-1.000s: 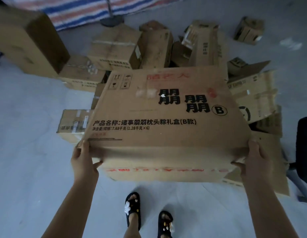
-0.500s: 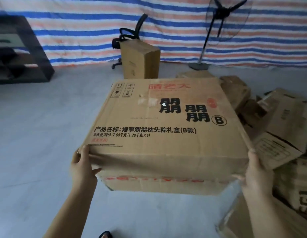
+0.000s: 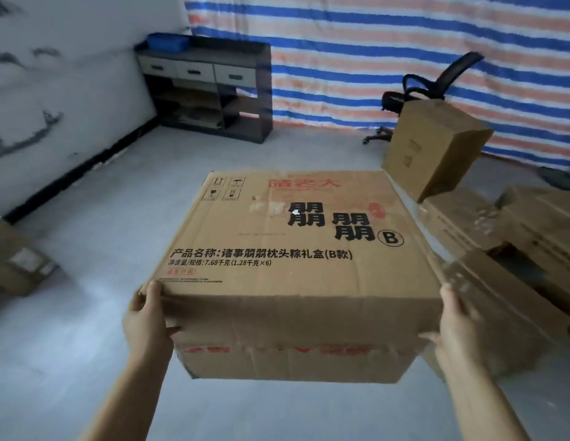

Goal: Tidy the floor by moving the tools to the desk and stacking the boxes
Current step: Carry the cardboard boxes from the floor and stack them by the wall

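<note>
Carried box: I am seeing a large printed cardboard box (image 3: 290, 249) being held off the grey floor (image 3: 118, 243), in the middle of the view, between both hands.
Left hand: my left hand (image 3: 146, 316) is gripping the near left corner of the box, thumb lying up over the top edge and the other fingers wrapping underneath, out of sight; the forearm is reaching up from the bottom left.
Right hand: my right hand (image 3: 452, 326) is gripping the near right corner, palm pressing the side face, thumb along the near face; its fingers are going behind the box and I cannot tell how they are curling.
Box heading: the printed top face is tilting toward me, its text reading upright from my side; the top looks nearly square, so I cannot tell a long axis.
Box versus hands: the box is sitting between the hands and running away from them toward the far wall, the near edge level with the thumbs.
Right side: other cardboard boxes (image 3: 513, 237) are lying on the floor just right of the carried one, and a tall box (image 3: 433, 148) is standing behind them, in front of a black office chair (image 3: 433, 90).
Far side: a dark desk (image 3: 210, 87) with drawers is standing against the striped tarpaulin (image 3: 373, 58), a blue tray (image 3: 167, 43) sitting on top.
Left edge: another box (image 3: 16, 259) is resting on the floor near the wall.
</note>
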Available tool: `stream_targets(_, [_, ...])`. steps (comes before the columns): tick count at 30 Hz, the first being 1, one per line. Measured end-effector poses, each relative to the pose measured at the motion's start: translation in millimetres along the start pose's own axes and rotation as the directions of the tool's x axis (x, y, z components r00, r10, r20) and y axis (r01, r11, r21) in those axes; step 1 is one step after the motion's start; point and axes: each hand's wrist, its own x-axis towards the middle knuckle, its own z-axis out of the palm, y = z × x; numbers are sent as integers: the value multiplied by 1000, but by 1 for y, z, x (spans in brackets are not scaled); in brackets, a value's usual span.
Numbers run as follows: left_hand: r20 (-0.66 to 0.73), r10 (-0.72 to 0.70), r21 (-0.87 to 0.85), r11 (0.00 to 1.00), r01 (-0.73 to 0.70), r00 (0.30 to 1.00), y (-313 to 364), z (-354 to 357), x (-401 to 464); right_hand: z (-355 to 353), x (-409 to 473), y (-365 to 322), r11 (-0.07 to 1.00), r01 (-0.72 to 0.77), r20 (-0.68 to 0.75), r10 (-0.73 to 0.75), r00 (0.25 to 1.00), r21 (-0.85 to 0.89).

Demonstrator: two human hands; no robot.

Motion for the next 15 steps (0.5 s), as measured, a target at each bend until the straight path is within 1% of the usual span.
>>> stream_targets(2, [-56,3,-14,1000,-4,998,13,-20,28,46,-7,-2,1000,-6,55,6,998,-10])
stream_targets(7, [-219,12,-55,998,-24,976,33,-55,88,151,-17,-11,996,34,176,-19,984,-82])
stream_targets(12, [-338,16,-37,999,-30,941,42,-63,132,238,-4,-18,992,37,276,-2,961,-123])
stream_targets(15, [-410,7,-68,997,-38,912,48,-56,175,308,15,-27,988,68,353,-15,936,-138])
